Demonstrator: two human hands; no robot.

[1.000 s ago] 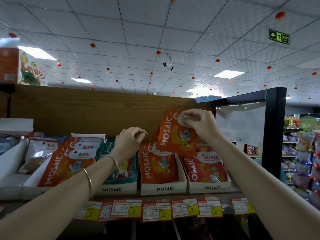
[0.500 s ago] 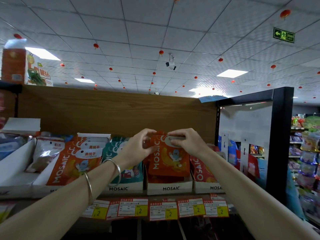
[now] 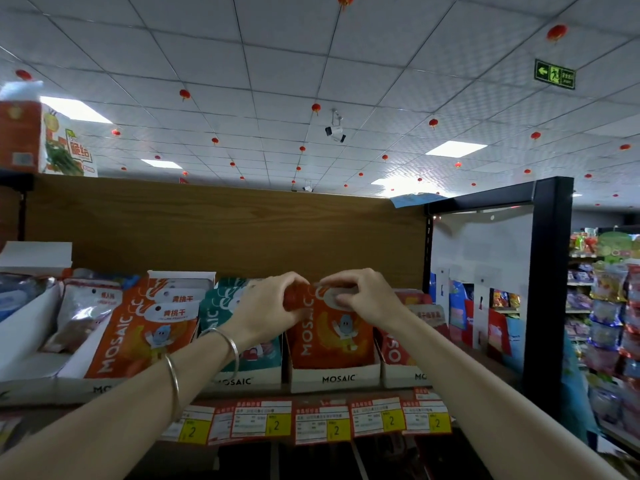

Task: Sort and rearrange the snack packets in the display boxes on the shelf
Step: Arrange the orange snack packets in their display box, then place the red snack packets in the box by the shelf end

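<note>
An orange MOSAIC snack packet (image 3: 329,332) stands upright in a white MOSAIC display box (image 3: 334,378) at the shelf's middle. My left hand (image 3: 266,306) pinches its top left corner and my right hand (image 3: 362,296) pinches its top right edge. To the left stand a box of teal packets (image 3: 221,306) and a box of orange peach packets (image 3: 145,327). On the right, a box of red packets (image 3: 415,327) is partly hidden behind my right forearm.
A white box with silver-brown packets (image 3: 83,313) sits at the far left. Price tags (image 3: 277,422) line the shelf edge. A wooden back panel (image 3: 225,230) rises behind the boxes. A black frame post (image 3: 545,289) stands at right, with another snack aisle (image 3: 609,323) beyond.
My right hand brought the orange packet down from above into the middle box. My left hand came over from the teal box and took its top left corner.
</note>
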